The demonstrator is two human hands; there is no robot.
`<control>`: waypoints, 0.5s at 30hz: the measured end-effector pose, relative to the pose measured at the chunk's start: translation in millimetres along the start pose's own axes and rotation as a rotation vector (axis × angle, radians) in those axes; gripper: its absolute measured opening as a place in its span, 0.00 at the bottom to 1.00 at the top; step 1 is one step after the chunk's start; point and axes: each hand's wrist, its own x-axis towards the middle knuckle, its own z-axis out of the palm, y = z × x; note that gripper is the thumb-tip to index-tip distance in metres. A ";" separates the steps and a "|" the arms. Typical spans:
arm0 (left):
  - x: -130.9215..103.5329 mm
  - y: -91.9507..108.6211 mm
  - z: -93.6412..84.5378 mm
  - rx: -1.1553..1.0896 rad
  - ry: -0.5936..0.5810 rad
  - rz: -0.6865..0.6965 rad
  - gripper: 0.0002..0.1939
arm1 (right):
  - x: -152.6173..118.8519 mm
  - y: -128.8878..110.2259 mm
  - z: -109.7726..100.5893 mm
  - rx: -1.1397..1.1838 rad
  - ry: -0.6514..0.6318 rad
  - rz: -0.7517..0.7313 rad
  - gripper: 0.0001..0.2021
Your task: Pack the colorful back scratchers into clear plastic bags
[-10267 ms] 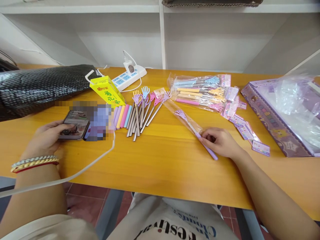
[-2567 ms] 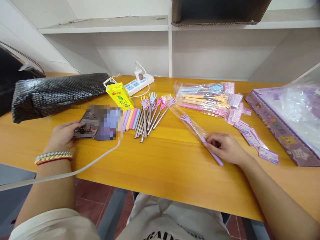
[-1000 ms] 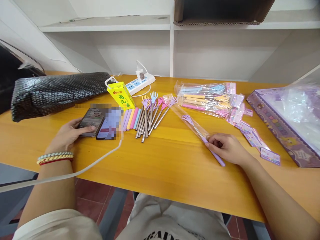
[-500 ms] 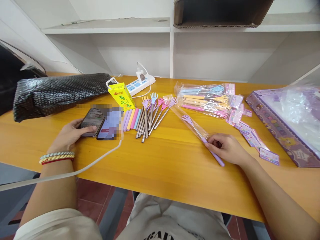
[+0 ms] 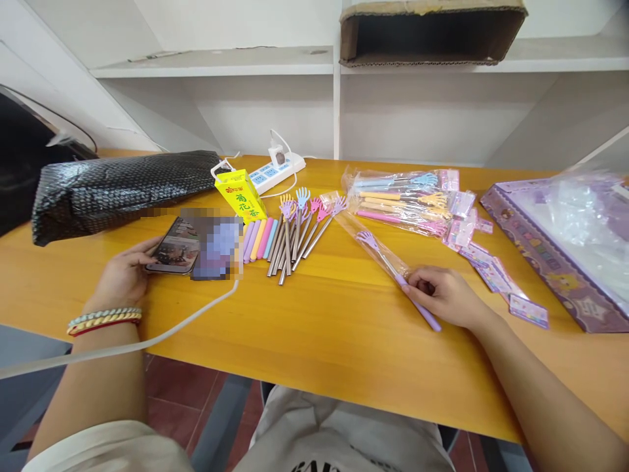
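At the left, my left hand [image 5: 116, 278] grips the edge of a smartphone [image 5: 173, 250] with a lit screen, its thumb at the near corner. A second screen, partly blurred out, lies right beside it. My right hand [image 5: 445, 295] pinches a purple back scratcher [image 5: 426, 316] by its handle. A clear plastic sleeve [image 5: 348, 223] covers the scratcher's hand-shaped head and metal rod, while the lower handle sticks out below my fingers. Between the hands lie several loose scratcher rods [image 5: 282, 252] with coloured heads, next to a row of pastel handles [image 5: 258, 240].
Bagged back scratchers [image 5: 398, 200] lie at the back, with printed cards [image 5: 491, 269] trailing towards a purple display box [image 5: 555, 262]. A yellow tea carton [image 5: 240, 195], a power strip [image 5: 278, 172] and a black bubble-wrapped parcel [image 5: 122, 190] stand behind. A white cable [image 5: 191, 314] crosses the left side.
My left thumb has slid off the phone's screen to its near edge, and the picture on that screen differs. My right hand keeps its hold on the scratcher. The view has tilted up slightly.
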 end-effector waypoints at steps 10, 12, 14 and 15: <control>2.9 -6.8 -2.5 -0.014 0.028 -0.019 0.27 | 0.1 -0.7 -0.1 0.006 0.000 -0.004 0.14; 2.3 -7.1 -1.9 -0.003 0.023 -0.017 0.29 | 0.4 -0.7 0.1 0.007 0.000 -0.006 0.14; 2.3 -7.7 -1.7 0.000 0.020 -0.010 0.29 | 0.5 -0.6 0.3 0.007 -0.001 -0.009 0.14; 2.6 -8.1 -1.9 0.002 0.022 -0.008 0.28 | 0.5 -0.5 0.3 0.007 -0.002 -0.009 0.14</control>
